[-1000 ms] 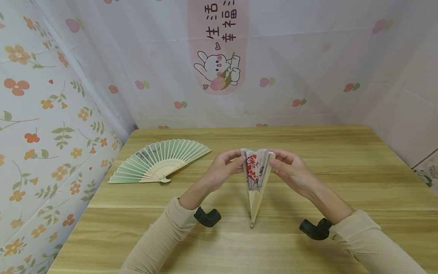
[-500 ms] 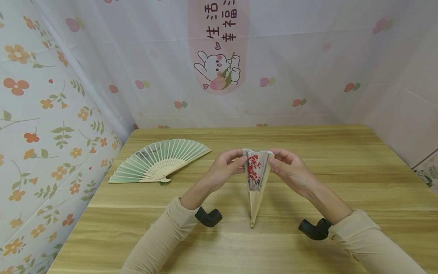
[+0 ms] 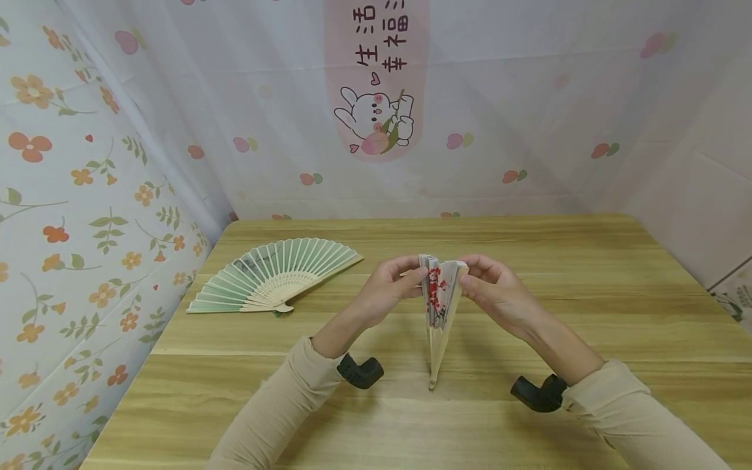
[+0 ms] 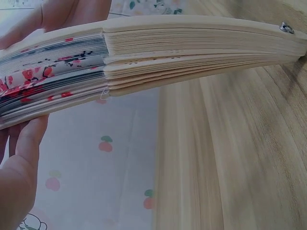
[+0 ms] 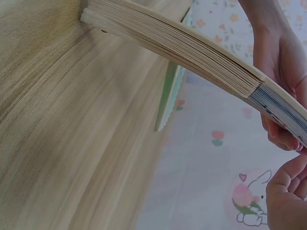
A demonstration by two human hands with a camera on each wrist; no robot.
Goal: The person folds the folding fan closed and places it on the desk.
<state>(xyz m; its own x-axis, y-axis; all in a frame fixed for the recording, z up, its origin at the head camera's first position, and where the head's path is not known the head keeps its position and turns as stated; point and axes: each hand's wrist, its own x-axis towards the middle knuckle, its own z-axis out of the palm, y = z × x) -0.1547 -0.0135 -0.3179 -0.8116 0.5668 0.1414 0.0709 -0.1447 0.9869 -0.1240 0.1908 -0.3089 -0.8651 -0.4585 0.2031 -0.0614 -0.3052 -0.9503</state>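
A folding fan (image 3: 437, 307) with red blossoms on pale cloth stands partly unfolded between my hands, its riveted end low over the table. My left hand (image 3: 384, 290) pinches the left edge of its pleats near the top. On the other side my right hand (image 3: 499, 294) grips the right edge between thumb and fingers. Seen from the left wrist, the bamboo ribs (image 4: 192, 50) lie stacked with a few gaps, and a metal rivet (image 4: 286, 28) joins them. In the right wrist view the ribs (image 5: 182, 45) look tightly packed.
A green folding fan (image 3: 282, 277) lies spread out at the left of the wooden table (image 3: 558, 248). Behind the table hangs a printed white curtain (image 3: 517, 98), and a flowered cloth (image 3: 88, 228) covers the left side.
The blossom fan's left pleats have gathered closer together, and its open span has narrowed slightly. My left hand has shifted a little to the right. The green fan stays put.
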